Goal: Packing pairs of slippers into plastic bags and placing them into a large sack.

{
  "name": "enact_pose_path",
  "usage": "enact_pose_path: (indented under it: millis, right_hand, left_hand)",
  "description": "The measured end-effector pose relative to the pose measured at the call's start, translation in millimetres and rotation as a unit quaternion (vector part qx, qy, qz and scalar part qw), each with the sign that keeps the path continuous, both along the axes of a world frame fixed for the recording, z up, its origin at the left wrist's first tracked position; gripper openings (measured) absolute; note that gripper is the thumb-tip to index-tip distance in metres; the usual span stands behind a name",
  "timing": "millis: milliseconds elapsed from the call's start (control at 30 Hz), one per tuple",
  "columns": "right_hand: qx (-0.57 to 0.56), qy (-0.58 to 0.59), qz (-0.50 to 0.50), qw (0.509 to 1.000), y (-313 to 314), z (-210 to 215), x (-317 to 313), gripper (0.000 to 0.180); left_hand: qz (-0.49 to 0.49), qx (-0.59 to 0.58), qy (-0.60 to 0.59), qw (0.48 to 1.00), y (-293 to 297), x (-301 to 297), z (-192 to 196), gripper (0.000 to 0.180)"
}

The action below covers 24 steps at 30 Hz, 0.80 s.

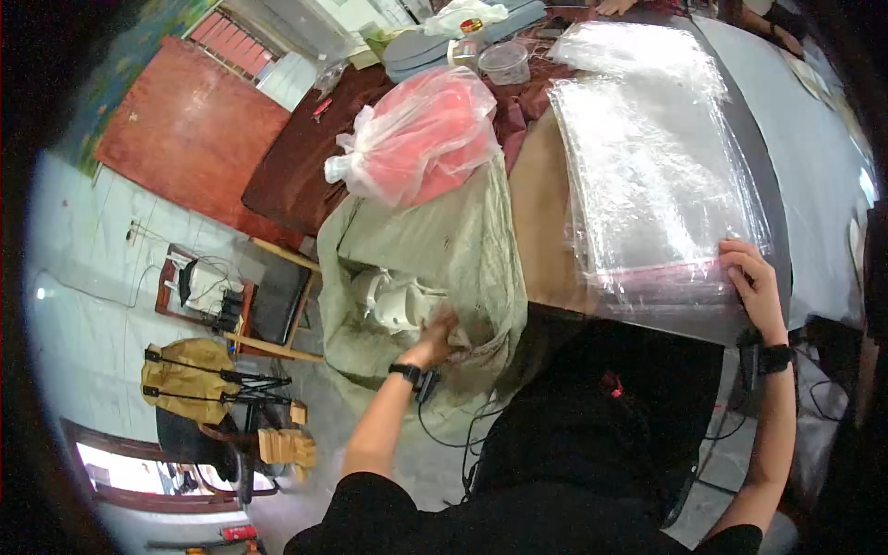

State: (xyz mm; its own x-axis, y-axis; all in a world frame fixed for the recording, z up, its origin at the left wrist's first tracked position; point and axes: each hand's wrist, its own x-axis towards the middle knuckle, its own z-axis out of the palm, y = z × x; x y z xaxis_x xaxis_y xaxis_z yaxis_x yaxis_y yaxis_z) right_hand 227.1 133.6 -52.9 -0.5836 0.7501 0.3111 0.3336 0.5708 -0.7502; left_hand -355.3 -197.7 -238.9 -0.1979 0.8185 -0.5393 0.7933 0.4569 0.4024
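Observation:
My left hand (440,337) reaches into a large pale green woven sack (416,222) in front of me, to the left. Its fingers are blurred and partly hidden, right beside white, rounded pieces (400,303) in the sack; whether it holds one I cannot make out. On the right, my right hand (753,282) lies on the near right corner of a pile of clear plastic bags (647,176), fingers stretched out and a little apart. A pink band (657,272) runs along the bags' near edge.
A tied clear bag with red contents (430,134) rests on the sack's far side. Beyond are a round clear tub (504,63), a jar (462,52) and grey-blue flat pieces (416,54). A wooden-framed chair (277,296) stands left. Another person's hand (614,6) shows at the far edge.

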Motion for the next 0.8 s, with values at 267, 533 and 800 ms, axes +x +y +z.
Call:
enact_pose_path:
  millis: [267,533,800]
  right_hand:
    - [0.024,-0.002,-0.015,1.0,-5.3,5.6,-1.8,0.018]
    - [0.056,0.042,-0.026,0.997,1.3,-12.0,7.8,0.008]
    - [0.203,0.066,-0.139,0.967,-1.2,-20.8,11.4,0.006]
  left_hand:
    - [0.008,-0.204,-0.072,0.976,-98.7,58.7,109.0,0.042]
    - [0.123,0.364,0.043,0.922,-10.0,119.8,208.7,0.025]
    - [-0.199,0.438,-0.047,0.876,118.4,240.1,276.1,0.053]
